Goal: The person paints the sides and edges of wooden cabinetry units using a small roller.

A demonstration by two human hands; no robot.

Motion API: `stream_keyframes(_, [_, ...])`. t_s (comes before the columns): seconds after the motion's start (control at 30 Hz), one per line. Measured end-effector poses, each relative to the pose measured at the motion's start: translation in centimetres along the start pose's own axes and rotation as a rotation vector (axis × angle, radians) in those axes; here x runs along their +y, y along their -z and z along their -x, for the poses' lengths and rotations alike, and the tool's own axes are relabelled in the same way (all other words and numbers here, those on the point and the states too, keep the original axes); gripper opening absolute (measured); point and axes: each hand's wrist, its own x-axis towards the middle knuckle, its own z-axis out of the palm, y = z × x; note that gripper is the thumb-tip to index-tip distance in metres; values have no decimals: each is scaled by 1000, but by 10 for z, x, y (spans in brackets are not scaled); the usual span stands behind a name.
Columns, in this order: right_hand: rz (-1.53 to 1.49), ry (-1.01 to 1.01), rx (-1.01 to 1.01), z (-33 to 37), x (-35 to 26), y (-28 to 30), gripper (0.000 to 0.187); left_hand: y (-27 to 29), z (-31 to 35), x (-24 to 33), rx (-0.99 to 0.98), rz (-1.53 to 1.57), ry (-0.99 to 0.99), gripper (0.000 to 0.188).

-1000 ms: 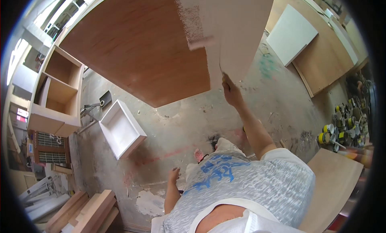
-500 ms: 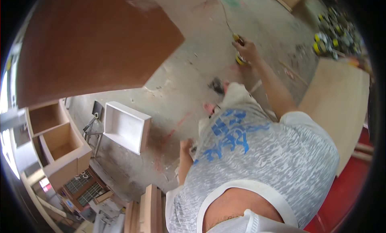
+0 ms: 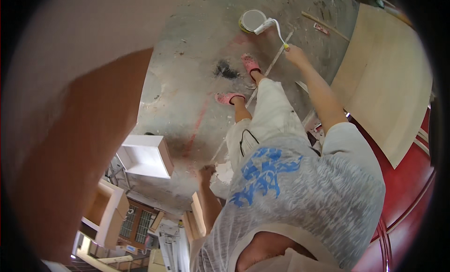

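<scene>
My right hand [image 3: 293, 55] is closed around the yellow handle of a paint roller [image 3: 281, 35]. The roller's white head is at the right rim of a round bucket [image 3: 253, 20] holding white paint on the floor; whether they touch I cannot tell. My left hand [image 3: 206, 171] hangs low beside my pale trousers, its fingers curled in. Anything inside those fingers is hidden. To the left a large brown board [image 3: 110, 101] stands close to me, with a pale, blurred coat over its upper part.
A white open box [image 3: 146, 155] sits beyond the board's lower edge, near a wooden cabinet carcass [image 3: 115, 211]. To the right a plywood sheet [image 3: 386, 79] leans over red panels [image 3: 403, 192]. A stick [image 3: 325, 24] lies on the floor by my pink clogs [image 3: 229, 98].
My view has turned, and the board fills more of the left side. The roller has swung so its head is now at the bucket. My left hand remains low at my side.
</scene>
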Motion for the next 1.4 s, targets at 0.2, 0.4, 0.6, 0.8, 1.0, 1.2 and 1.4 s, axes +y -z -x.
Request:
stream_keyframes(0.2, [149,-81,-70,-156,-17,-17,27,-69,-13,42,-12,-7,345,19])
stream_keyframes(0.4, [257,-11,-327,-293,-14,-66,33,-130,-40,104,73,303,370,37])
stream_keyframes(0.6, [311,75,-418,-382,-2,-129,35,-151,-45,131,114,342,493,34])
stream_keyframes(0.8, [348,94,-478,-395,2,-133,32,-167,-40,153,125,357,546,28])
stream_keyframes(1.0, [261,180,-414,-346,26,-78,29,-167,-35,169,80,368,503,28])
stream_keyframes(1.2, [231,144,-371,-339,3,-66,26,-161,-42,175,131,323,506,32])
stream_keyframes(1.4, [237,23,-393,-333,-17,-62,31,-166,-34,175,176,419,484,39])
